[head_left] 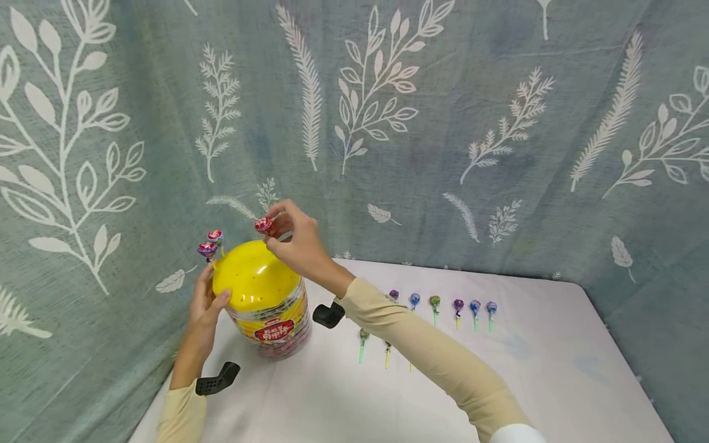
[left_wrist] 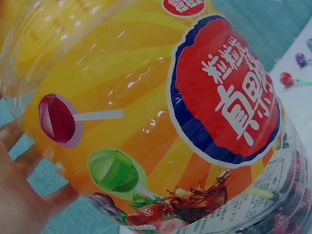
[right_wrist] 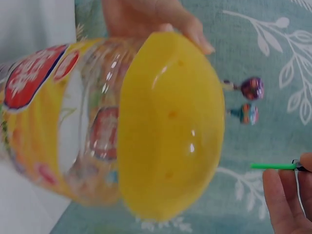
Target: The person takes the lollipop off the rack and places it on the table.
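Note:
A large clear plastic candy jar (head_left: 269,329) with a domed yellow lid (head_left: 257,277) leans on the table, and my left hand (head_left: 206,307) grips it at the lid's left side. Two lollipops (head_left: 207,249) stick up from the far side of the lid. Above the lid my right hand (head_left: 301,240) pinches a lollipop with a red wrapper (head_left: 263,225). In the right wrist view its green stick (right_wrist: 273,166) points toward the lid, apart from it. The left wrist view shows the jar's yellow label (left_wrist: 146,102) with lollipop pictures, and wrapped candies inside.
Several lollipops (head_left: 434,301) with coloured wrappers lie in rows on the white table (head_left: 548,369), right of the jar. My right forearm (head_left: 421,344) hides part of them. A grey-green curtain (head_left: 376,203) with white leaves hangs behind and beside the table.

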`<action>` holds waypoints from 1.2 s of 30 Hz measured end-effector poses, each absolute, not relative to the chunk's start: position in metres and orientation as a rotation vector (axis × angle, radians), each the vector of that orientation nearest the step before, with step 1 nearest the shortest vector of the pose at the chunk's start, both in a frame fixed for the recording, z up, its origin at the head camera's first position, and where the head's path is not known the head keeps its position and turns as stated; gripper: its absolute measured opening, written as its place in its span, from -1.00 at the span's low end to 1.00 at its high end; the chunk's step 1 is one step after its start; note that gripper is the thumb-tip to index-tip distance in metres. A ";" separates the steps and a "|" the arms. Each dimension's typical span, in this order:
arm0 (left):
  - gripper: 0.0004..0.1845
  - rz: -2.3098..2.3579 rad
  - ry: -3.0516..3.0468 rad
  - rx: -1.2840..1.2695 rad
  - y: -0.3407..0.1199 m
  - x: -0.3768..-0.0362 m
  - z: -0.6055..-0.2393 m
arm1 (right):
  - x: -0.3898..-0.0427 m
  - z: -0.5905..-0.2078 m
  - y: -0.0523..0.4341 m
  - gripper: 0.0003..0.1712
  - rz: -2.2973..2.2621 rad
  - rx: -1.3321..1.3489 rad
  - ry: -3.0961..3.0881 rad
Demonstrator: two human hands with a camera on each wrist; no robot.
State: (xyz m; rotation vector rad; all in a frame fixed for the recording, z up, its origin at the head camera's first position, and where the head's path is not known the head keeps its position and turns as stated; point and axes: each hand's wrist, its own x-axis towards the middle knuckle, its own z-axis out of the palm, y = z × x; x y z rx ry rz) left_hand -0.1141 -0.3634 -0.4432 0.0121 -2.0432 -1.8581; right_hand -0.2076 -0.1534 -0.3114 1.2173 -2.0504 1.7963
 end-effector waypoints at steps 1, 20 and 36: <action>-0.31 -1.859 -2.043 0.010 -0.364 -0.114 -0.443 | -0.209 -0.312 -0.149 -0.63 1.798 1.205 -2.063; -0.32 -1.848 -2.110 -0.054 -0.363 -0.111 -0.434 | -0.183 -0.316 -0.062 -0.66 1.815 1.138 -2.168; -0.31 -1.862 -2.103 -0.058 -0.361 -0.113 -0.436 | -0.176 -0.349 -0.014 -0.65 1.830 0.969 -2.221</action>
